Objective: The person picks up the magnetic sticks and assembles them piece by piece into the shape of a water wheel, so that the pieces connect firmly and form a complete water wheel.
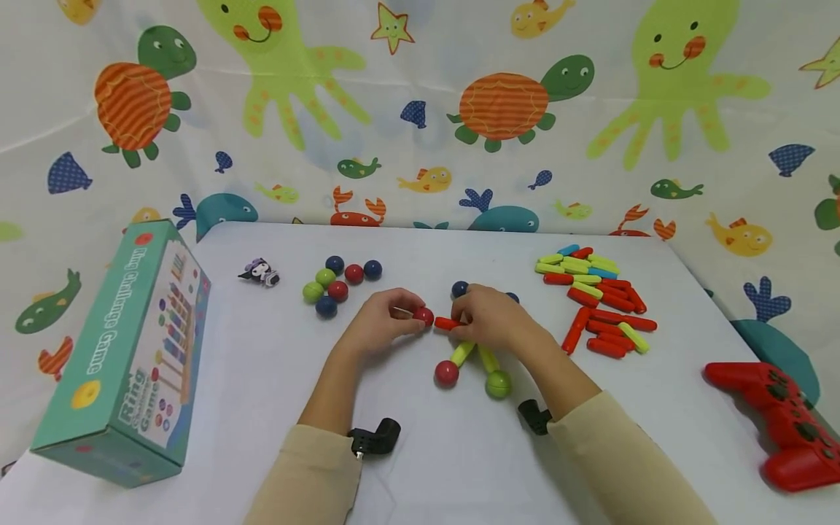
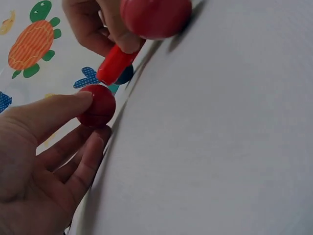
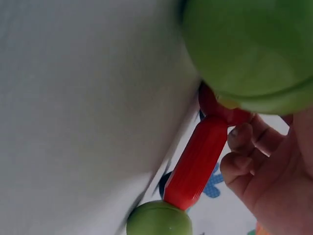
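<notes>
While the left hand (image 1: 383, 321) pinches a red ball (image 1: 424, 316) in its fingers near the middle of the surface (image 1: 420, 452), the right hand (image 1: 488, 315) grips a red stick (image 1: 446, 323), its long axis pointing straight at the ball just beside it.

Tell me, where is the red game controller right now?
In the head view the red game controller lies at the table's near right corner, right of the person's right sleeve and below the pile of red and green sticks.
</notes>
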`<state>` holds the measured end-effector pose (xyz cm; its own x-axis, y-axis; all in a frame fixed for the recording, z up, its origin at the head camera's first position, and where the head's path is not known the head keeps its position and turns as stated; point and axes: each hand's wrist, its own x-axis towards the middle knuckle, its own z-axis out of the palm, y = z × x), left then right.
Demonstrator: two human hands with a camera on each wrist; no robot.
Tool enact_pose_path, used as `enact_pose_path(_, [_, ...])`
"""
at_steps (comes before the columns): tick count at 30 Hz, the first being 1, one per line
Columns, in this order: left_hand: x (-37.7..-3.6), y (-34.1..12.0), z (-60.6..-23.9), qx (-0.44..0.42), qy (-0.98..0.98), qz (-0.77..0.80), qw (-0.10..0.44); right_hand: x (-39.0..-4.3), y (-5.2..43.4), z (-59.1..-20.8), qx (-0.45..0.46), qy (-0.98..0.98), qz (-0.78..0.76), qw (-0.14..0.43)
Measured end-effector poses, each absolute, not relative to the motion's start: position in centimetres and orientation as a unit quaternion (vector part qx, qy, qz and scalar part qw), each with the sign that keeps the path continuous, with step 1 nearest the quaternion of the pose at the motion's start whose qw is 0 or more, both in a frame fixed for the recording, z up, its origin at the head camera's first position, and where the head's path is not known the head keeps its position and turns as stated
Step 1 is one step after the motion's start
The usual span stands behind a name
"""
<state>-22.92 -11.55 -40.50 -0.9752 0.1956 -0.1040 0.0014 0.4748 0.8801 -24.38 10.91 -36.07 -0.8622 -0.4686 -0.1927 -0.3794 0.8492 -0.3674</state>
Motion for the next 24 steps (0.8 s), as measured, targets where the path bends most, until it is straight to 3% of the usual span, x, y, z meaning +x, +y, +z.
enact_pose_path(11, [-22.9,-10.8,-40.2,0.088,0.870,0.474,0.109,-23.9,12.7,-34.7,-0.195,0.952,-0.190,0.137])
enact_pose_path(18, [-22.8,-10.6,-40.5,0.083,0.873,0.467,0.112,-24.0,14.1,-34.6,-0.207,0.939,-0.196,0.195])
enact_pose_path(24, [-22.6,-10.7,-40.6,0.081,0.876,0.465,0.096,-23.8,14.0,-35.2,-0.188,0.941,-0.220,0.176])
